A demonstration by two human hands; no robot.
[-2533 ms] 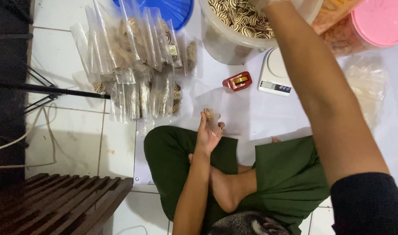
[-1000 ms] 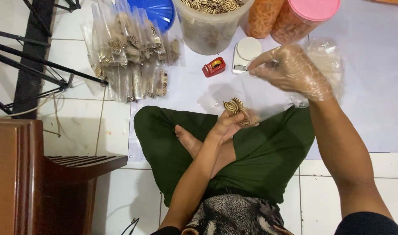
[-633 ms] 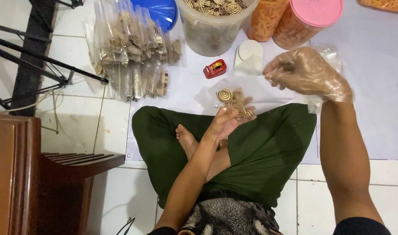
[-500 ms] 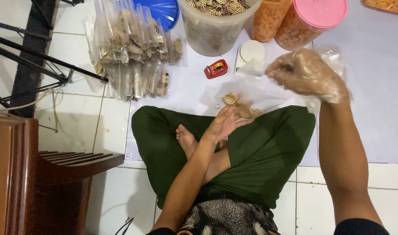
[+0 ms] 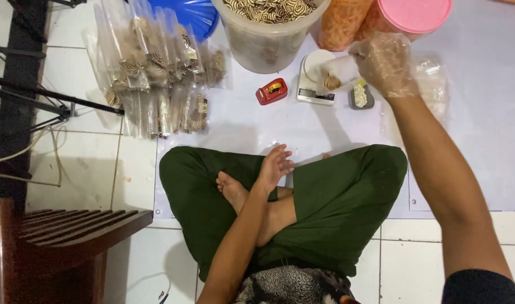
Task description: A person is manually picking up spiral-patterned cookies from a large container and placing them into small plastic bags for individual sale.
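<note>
Scale (image 5: 315,79): white kitchen type, w/ red tape dispenser (image 5: 271,91) just left of it, big cookie tub (image 5: 269,34) behind-left.
Right hand (image 5: 384,61): gloved, pinching top of clear bag (image 5: 337,72) w/ spiral cookies, bag resting on scale's platform.
Left hand (image 5: 275,166): bare, fingers loose & spread, holding nothing, near-side of scale over crossed legs.
Filled bags (image 5: 156,67): heaped well left of scale.
Small dark dish (image 5: 361,97): just right of scale.
Tip: prob. best to let go of bag fully, keep it centred, off display, so reading is true.
</note>
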